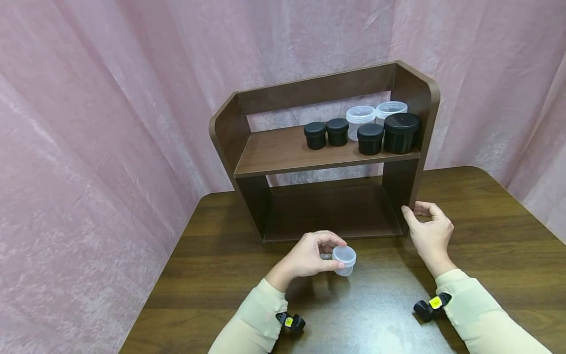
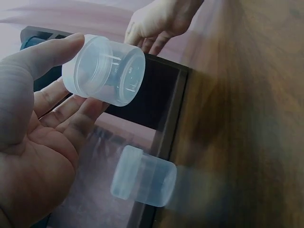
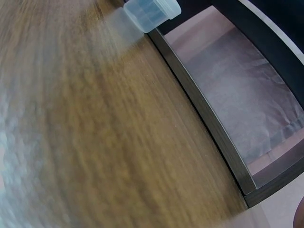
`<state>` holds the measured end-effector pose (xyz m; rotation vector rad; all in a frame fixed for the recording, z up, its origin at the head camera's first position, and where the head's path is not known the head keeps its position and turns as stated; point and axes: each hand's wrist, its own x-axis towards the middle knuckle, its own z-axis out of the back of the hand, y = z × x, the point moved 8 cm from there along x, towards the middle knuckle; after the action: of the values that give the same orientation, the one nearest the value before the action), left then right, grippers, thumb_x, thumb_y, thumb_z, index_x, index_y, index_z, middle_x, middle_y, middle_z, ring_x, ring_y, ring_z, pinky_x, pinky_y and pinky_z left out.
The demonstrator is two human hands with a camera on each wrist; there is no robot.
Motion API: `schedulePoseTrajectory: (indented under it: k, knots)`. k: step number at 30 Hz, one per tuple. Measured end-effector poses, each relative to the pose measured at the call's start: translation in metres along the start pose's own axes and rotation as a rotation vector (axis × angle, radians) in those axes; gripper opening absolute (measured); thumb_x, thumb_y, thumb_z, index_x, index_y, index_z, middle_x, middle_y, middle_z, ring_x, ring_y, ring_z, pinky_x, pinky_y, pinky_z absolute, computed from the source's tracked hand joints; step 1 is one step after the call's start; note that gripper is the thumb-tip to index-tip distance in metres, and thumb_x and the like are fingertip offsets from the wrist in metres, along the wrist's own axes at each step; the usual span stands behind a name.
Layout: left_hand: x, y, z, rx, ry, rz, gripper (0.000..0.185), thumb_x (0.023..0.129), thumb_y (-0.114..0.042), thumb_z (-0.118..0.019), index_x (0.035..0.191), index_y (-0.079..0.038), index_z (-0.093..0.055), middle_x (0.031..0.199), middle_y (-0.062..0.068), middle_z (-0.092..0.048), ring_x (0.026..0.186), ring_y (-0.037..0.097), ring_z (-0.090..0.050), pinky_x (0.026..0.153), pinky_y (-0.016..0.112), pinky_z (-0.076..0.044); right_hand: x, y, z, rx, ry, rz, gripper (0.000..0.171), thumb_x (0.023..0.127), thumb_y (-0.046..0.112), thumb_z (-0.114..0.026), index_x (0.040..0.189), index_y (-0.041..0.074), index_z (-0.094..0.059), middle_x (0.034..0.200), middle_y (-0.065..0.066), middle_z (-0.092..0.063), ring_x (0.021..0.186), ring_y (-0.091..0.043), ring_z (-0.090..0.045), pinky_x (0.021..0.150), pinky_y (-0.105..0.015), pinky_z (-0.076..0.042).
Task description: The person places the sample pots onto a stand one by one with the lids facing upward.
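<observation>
Clear jar (image 1: 344,259) pinched in left hand (image 1: 309,255) (fingers curled round it)

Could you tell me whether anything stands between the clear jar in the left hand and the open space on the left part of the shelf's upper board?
Nothing visible does. The left hand holds the clear jar above the table, in front of the shelf. The board's left part is bare; the black jars crowd its right end.

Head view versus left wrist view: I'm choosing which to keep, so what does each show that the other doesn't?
Only the head view shows the shelf's black jars and two clear jars. Only the left wrist view shows the left hand's palm and the jar's reflection on the table. Both show the left hand pinching the clear jar, and the right hand.
</observation>
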<state>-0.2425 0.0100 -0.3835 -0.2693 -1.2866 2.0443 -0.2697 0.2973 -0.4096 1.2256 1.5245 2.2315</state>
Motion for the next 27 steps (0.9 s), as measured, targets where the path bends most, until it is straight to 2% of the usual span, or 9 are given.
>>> schedulePoseTrajectory:
  k: [4, 7, 11, 14, 17, 20, 24, 27]
  knots:
    - [-0.006, -0.027, 0.008, -0.004, -0.021, -0.037, 0.039, 0.077, 0.000, -0.078, 0.113, 0.004, -0.063, 0.108, 0.016, -0.066, 0.093, 0.024, -0.066, 0.085, 0.047, -0.052, 0.000, -0.001, 0.000, -0.004, -0.005, -0.007, 0.025, 0.079, 0.025, -0.079, 0.092, 0.005, -0.071, 0.079, 0.014, -0.063, 0.061, 0.006, -0.054, 0.056, -0.013, -0.037]
    - [-0.010, -0.046, 0.017, -0.012, -0.052, -0.059, 0.040, 0.077, 0.002, -0.077, 0.114, 0.005, -0.062, 0.108, 0.018, -0.065, 0.093, 0.026, -0.066, 0.080, 0.037, -0.055, -0.001, -0.001, 0.001, -0.006, -0.008, -0.010, 0.025, 0.079, 0.026, -0.079, 0.091, 0.006, -0.071, 0.079, 0.016, -0.062, 0.061, 0.005, -0.054, 0.057, -0.014, -0.037]
    - [-0.012, -0.060, 0.028, -0.037, -0.095, -0.072, 0.040, 0.078, 0.003, -0.077, 0.114, 0.006, -0.062, 0.108, 0.018, -0.065, 0.092, 0.028, -0.067, 0.071, 0.025, -0.055, -0.001, 0.000, 0.002, 0.004, -0.015, -0.009, 0.025, 0.079, 0.026, -0.080, 0.091, 0.006, -0.071, 0.078, 0.017, -0.062, 0.060, 0.006, -0.054, 0.056, -0.012, -0.038]
    - [-0.011, -0.067, 0.036, -0.039, -0.124, -0.113, 0.040, 0.078, 0.003, -0.077, 0.115, 0.006, -0.061, 0.109, 0.017, -0.065, 0.091, 0.028, -0.066, 0.076, 0.035, -0.056, -0.002, 0.001, 0.003, 0.016, -0.019, -0.006, 0.024, 0.078, 0.025, -0.081, 0.091, 0.006, -0.072, 0.079, 0.011, -0.065, 0.059, 0.007, -0.054, 0.056, -0.010, -0.039]
    - [-0.006, -0.070, 0.045, 0.018, -0.156, -0.179, 0.042, 0.078, 0.000, -0.078, 0.116, 0.002, -0.061, 0.111, 0.011, -0.065, 0.092, 0.022, -0.064, 0.081, 0.039, -0.054, -0.002, 0.001, 0.003, 0.018, -0.017, -0.008, 0.024, 0.078, 0.025, -0.081, 0.091, 0.007, -0.073, 0.080, 0.007, -0.066, 0.059, 0.007, -0.054, 0.055, -0.009, -0.039]
    - [-0.004, -0.087, 0.055, 0.062, -0.191, -0.249, 0.043, 0.077, 0.000, -0.078, 0.116, 0.002, -0.061, 0.111, 0.011, -0.065, 0.093, 0.020, -0.063, 0.084, 0.040, -0.053, -0.002, 0.002, 0.003, 0.019, -0.013, -0.009, 0.024, 0.077, 0.024, -0.081, 0.092, 0.007, -0.073, 0.081, 0.006, -0.067, 0.059, 0.007, -0.054, 0.055, -0.008, -0.038]
    - [-0.005, -0.120, 0.066, 0.108, -0.226, -0.300, 0.043, 0.076, 0.004, -0.078, 0.114, 0.008, -0.060, 0.108, 0.019, -0.065, 0.091, 0.027, -0.062, 0.082, 0.041, -0.054, -0.002, 0.003, 0.003, 0.024, -0.011, -0.007, 0.024, 0.077, 0.024, -0.081, 0.093, 0.007, -0.073, 0.081, 0.004, -0.067, 0.060, 0.006, -0.054, 0.055, -0.008, -0.038]
    - [0.001, -0.121, 0.073, 0.141, -0.249, -0.306, 0.042, 0.075, 0.001, -0.079, 0.114, 0.004, -0.063, 0.106, 0.014, -0.067, 0.089, 0.021, -0.062, 0.080, 0.035, -0.054, -0.002, 0.002, 0.002, 0.020, -0.011, -0.005, 0.024, 0.078, 0.025, -0.081, 0.092, 0.007, -0.072, 0.080, 0.007, -0.067, 0.060, 0.005, -0.054, 0.055, -0.011, -0.038]
